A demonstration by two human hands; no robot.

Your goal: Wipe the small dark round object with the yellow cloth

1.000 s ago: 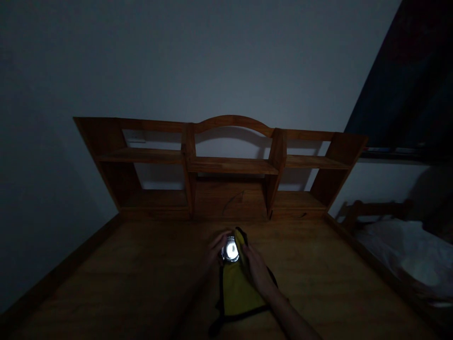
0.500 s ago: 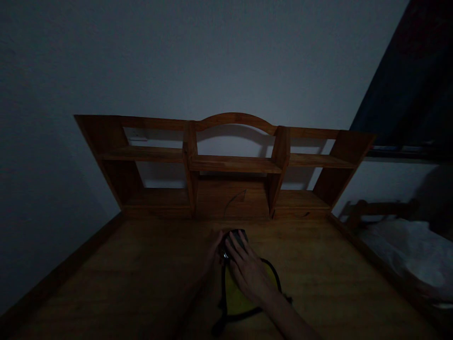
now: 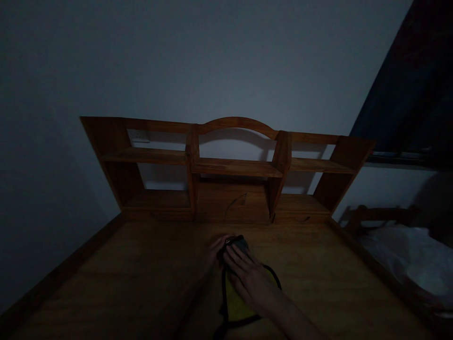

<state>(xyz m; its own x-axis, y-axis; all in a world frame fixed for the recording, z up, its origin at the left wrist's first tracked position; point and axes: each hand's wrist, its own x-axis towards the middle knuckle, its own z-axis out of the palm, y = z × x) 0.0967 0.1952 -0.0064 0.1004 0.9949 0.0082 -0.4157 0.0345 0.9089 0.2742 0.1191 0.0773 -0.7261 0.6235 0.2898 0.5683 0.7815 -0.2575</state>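
Observation:
The scene is very dark. A yellow cloth with a black edge (image 3: 236, 306) lies on the wooden desk (image 3: 134, 283). My right hand (image 3: 247, 276) lies flat on the cloth, its fingers stretched over a small dark round object (image 3: 238, 242) at the cloth's far end. My left hand (image 3: 215, 252) curls against the left side of that object and is hard to make out. I cannot name the object in this light.
A wooden hutch with open shelves (image 3: 233, 165) stands at the back of the desk against a pale wall. At the right, beyond the desk's edge, are a wooden frame (image 3: 375, 215) and white bedding (image 3: 406, 257). A dark curtain (image 3: 414, 94) hangs upper right.
A second ago the object showed a bright lit face between my hands. My right hand moved over it with the cloth, the glow is gone, and the scene has darkened.

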